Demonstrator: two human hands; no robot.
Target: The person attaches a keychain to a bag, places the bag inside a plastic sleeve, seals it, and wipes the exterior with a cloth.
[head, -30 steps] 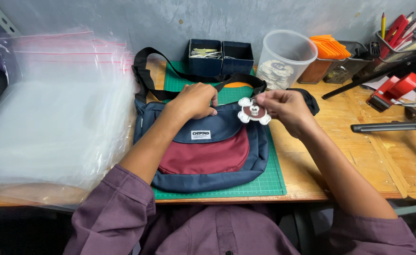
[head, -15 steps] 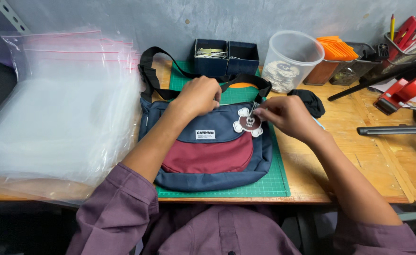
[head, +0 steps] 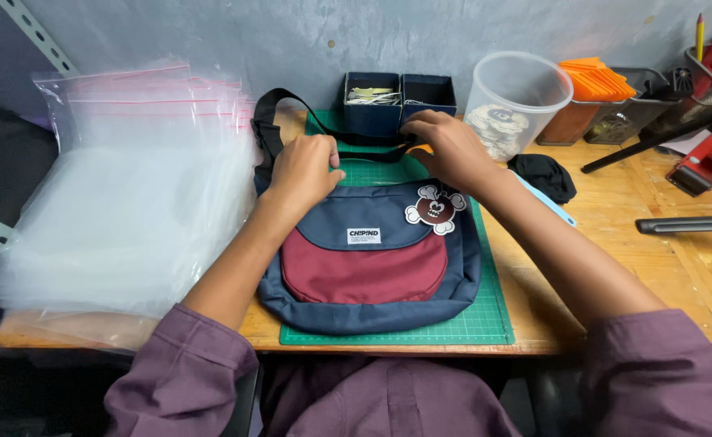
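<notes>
A: What is different from a second ago?

B: The white skull-and-bones tag [head: 435, 208] was up in the right hand [head: 451, 148], held above the bag. Now it lies flat on the navy flap of the shoulder bag [head: 370, 257], toward the flap's right side, and the hand has let it go.

A: And the hands now?

B: Both have moved to the far edge of the bag. The left hand [head: 305, 168] is curled over the top edge on the left, fingers bent down onto the fabric. The right hand is by the black strap [head: 269, 129] where it crosses the far edge, fingers bent; whether it truly grips the strap I cannot tell.

A: What does that mean for the work?

B: I judge the tag is placed, and attention has gone to the strap and top edge.

A: How does the bag lie?

B: On the green cutting mat [head: 477, 320] at the near middle of the surface [head: 639, 267]. Its long axis runs left to right, the top edge far, the rounded maroon pocket near. The strap loops off to the far left, beside the stack of clear plastic bags [head: 121, 186].
</notes>
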